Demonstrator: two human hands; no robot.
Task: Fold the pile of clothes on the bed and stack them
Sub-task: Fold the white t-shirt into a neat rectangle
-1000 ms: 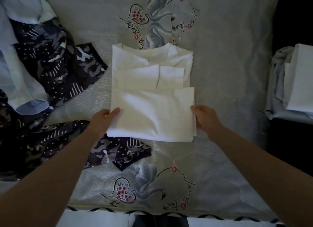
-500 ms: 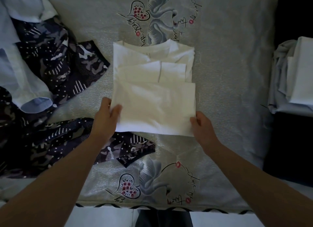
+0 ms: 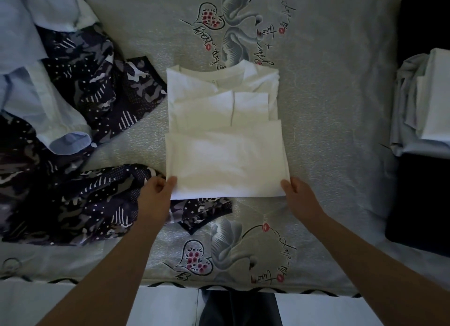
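A white T-shirt point(image 3: 224, 131) lies partly folded in the middle of the bed, its lower part doubled up over the sleeves. My left hand point(image 3: 155, 196) pinches its near left corner, thumb on top. My right hand point(image 3: 300, 199) holds the near right corner. At the left lies the unfolded pile: dark camouflage-print clothes point(image 3: 73, 192) and a light blue shirt point(image 3: 36, 89). A stack of folded pale clothes point(image 3: 423, 106) sits at the right edge.
The grey bedspread point(image 3: 341, 155) has swan and heart prints. A dark folded item point(image 3: 421, 199) lies below the pale stack at the right. The bed's near edge runs along the bottom, with white floor beneath.
Both hands have slid down the sides of the white T-shirt to its near corners. The folded lower part now lies flatter.
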